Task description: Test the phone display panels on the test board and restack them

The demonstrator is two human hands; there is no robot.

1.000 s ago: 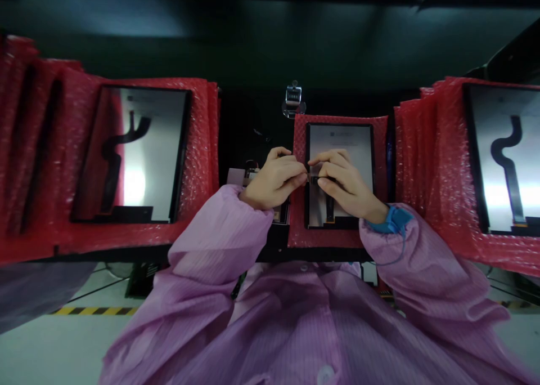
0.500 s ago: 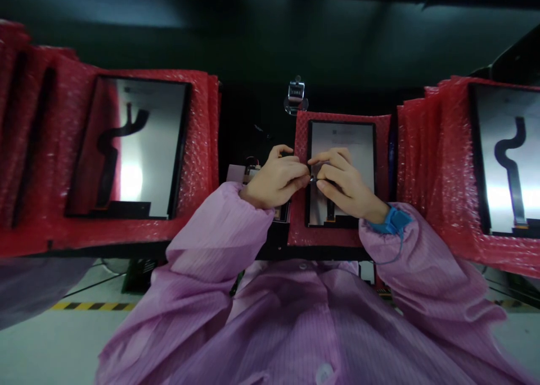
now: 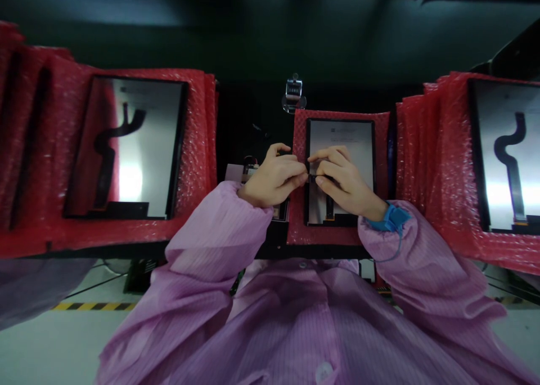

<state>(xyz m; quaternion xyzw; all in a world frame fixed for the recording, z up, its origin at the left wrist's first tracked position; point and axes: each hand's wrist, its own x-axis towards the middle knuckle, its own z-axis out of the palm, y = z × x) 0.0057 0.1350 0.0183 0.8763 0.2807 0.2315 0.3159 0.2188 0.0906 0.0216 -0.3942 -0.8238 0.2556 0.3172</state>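
A display panel (image 3: 354,134) with a silvery back and black edges lies on a red bubble-wrap sheet (image 3: 298,234) in front of me. From its lower edge a dark flex cable (image 3: 329,207) runs up beneath my right hand (image 3: 348,185). That hand pinches the cable's end between thumb and index finger, over the panel's left edge. Fingertip to fingertip with it, my left hand (image 3: 276,177) is closed in a pinch; what it grips is hidden by the fingers. Partly under my left wrist is a small circuit board (image 3: 280,211).
On the left, a stack of red bubble wrap (image 3: 196,148) carries another panel (image 3: 162,148) with a forked flex cable. A similar panel (image 3: 498,199) lies on red wrap (image 3: 439,148) at right. Behind the work stands a metal tally counter (image 3: 293,89). A blue wrist strap (image 3: 392,218) circles my right wrist.
Both hands stay pinched together at the same spot, with only slight finger movement. The small piece between the fingertips looked shiny before and now looks darker. The whole view has shifted slightly.
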